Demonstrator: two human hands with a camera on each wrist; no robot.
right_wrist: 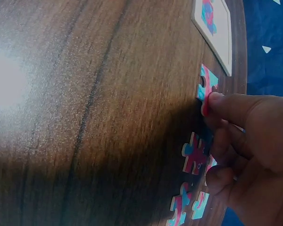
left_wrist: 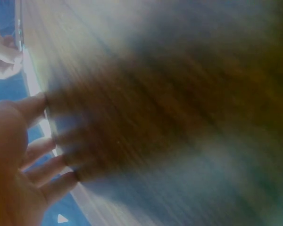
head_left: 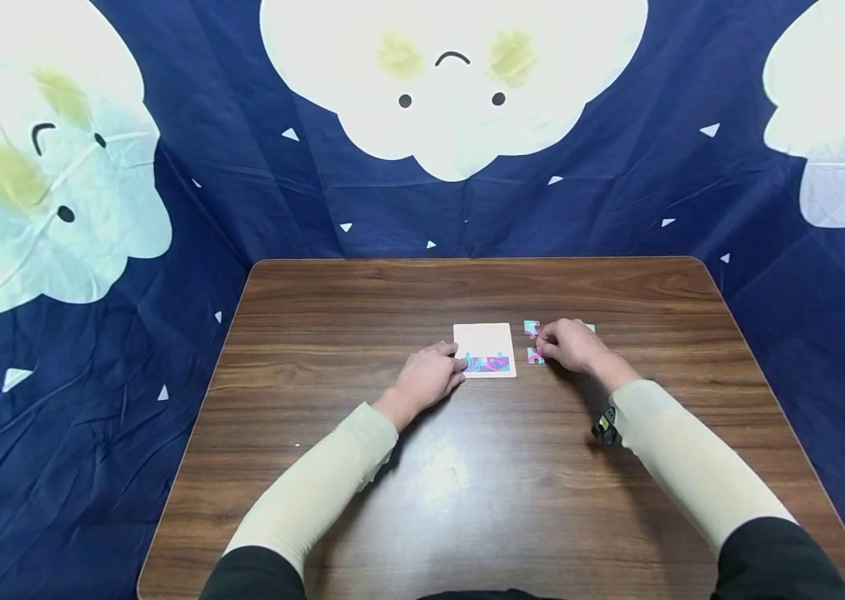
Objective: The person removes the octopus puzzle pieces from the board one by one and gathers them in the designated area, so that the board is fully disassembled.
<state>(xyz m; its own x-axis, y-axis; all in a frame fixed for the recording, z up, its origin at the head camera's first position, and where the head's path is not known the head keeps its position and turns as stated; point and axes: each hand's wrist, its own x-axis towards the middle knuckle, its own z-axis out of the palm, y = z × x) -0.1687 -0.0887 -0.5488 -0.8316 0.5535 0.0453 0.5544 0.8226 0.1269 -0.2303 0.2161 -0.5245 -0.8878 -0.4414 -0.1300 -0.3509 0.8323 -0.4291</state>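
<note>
Pinching grip: we find the right hand (head_left: pixel 572 344) clamped on a puzzle piece (right_wrist: pixel 205 81), thumb over its edge; lift from the counter (head_left: pixel 362 308) we cannot tell.
Piece position: just right of the white tray (head_left: pixel 478 340).
Left hand (head_left: pixel 426 377): fingers apart, touching the tray's left edge.
Slip risk: we judge the narrow hold could let the piece twist or drop.
Disturbance risk: curled fingers could nudge the loose piece (right_wrist: pixel 195 155) beneath them; uneven left pressure could skew the tray.
Piece axis: visible length runs from thumb trayward, free end facing the tray.
</note>
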